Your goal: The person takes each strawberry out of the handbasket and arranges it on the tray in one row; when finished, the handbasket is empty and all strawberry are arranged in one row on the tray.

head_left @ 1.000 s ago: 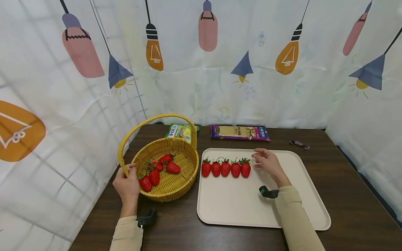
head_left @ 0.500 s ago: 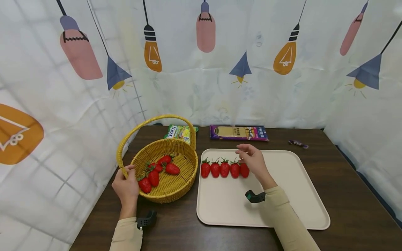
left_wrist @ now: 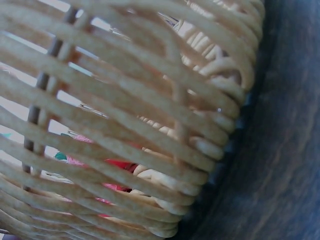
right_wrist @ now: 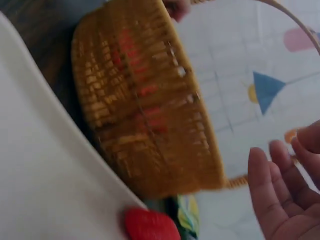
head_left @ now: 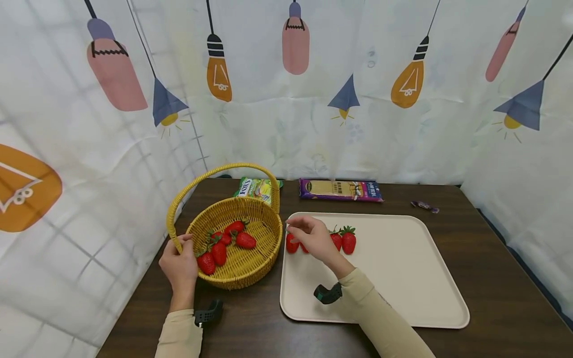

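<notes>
My left hand (head_left: 180, 268) grips a yellow woven basket (head_left: 264, 266) where its tall handle (head_left: 173, 214) meets the rim. Inside the basket lie several strawberries (head_left: 219, 252), loosely piled toward the left. Over the left part of a cream tray (head_left: 380, 293) is my right hand (head_left: 313, 241), its fingers loosely bent with nothing between them. Under it runs a row of strawberries (head_left: 348, 241) along the tray's far side, some of them hidden by the hand. The left wrist view holds only the basket's weave (left_wrist: 125, 100), with red showing through the gaps.
Behind the basket lies a green FOX'S candy bag (head_left: 257, 188). A purple packet (head_left: 340, 190) rests beyond the tray, and a small wrapped candy (head_left: 425, 206) at the far right. A patterned curtain (head_left: 268, 124) closes off the back of the dark wooden table (head_left: 250, 323).
My right hand has swept left over the row of strawberries, from its right end to near its left end. The left hand and the basket have stayed in place.
</notes>
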Demonstrator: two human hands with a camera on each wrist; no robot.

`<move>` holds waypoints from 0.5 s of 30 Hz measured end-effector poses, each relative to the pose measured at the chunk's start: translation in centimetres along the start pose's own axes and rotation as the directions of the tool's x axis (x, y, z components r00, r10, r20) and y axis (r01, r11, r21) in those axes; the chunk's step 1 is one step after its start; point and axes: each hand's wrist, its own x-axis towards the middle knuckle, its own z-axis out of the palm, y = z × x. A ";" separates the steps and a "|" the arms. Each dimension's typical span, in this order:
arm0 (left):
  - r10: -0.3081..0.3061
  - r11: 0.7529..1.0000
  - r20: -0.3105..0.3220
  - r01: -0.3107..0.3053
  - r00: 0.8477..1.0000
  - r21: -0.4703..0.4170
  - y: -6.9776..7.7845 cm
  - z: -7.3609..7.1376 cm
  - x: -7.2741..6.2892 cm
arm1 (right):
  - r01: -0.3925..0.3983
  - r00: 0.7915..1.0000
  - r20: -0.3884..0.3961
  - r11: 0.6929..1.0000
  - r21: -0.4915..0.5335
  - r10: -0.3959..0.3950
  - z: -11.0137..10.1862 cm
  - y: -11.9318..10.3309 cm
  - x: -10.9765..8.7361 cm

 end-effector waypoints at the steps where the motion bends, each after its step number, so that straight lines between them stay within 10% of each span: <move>1: 0.000 1.000 -0.002 0.000 1.000 0.001 0.0 -0.1 0.0 | 0.023 1.000 0.016 1.000 0.005 -0.023 0.7 -0.4 0.1; 6: 0.000 1.000 -0.004 0.000 1.000 0.005 0.0 -0.1 0.0 | 0.089 0.995 0.037 0.995 0.034 -0.090 3.5 -0.4 1.4; 15: -0.001 1.000 0.006 0.001 1.000 0.013 -0.1 0.0 0.0 | -0.013 0.997 0.080 0.980 0.197 -0.002 6.5 2.0 5.1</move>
